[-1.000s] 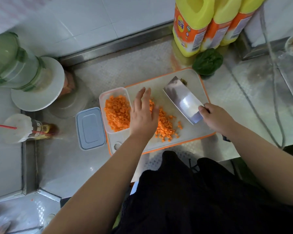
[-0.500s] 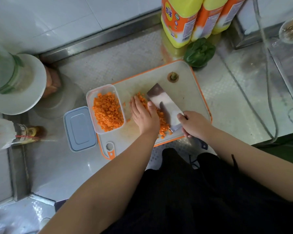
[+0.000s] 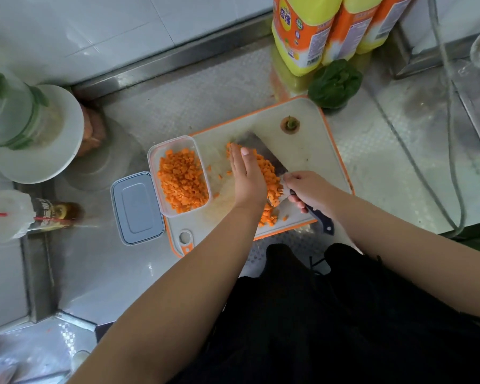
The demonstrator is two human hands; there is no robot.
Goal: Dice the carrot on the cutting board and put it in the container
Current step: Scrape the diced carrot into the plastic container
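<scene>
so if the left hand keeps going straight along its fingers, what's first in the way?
The left hand points up the cutting board. Just past its fingertips lies the cleaver blade's far corner, then bare board. The carrot top sits off to the right, probably missed.

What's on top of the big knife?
A heap of diced carrot lies on the cleaver blade, with the left hand pressed flat against it. The hand and the carrot cover most of the blade.
</scene>
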